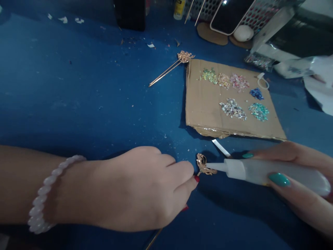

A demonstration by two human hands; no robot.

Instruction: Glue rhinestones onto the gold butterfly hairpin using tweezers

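Note:
My left hand (145, 187), with a beaded bracelet (44, 187) at the wrist, is closed on a gold hairpin (205, 166). The ornate filigree head pokes out past the fingertips, and part of the stem shows below the hand. My right hand (293, 173) grips a translucent squeeze bottle (255, 170) lying nearly level. Its thin nozzle tip meets the filigree head; whether any liquid comes out I cannot tell. Beyond the hands, a cardboard sheet (205, 107) bears several small piles of coloured chips, among them green, pink, blue and turquoise.
A second gold hairpin (166, 73) rests at the cardboard's upper left corner. A white strip (221, 148) lies below the cardboard. Along the back are a black object (130, 14), a small yellow bottle (179, 8), a phone (231, 15), a white ball (243, 33) and plastic bags (293, 67).

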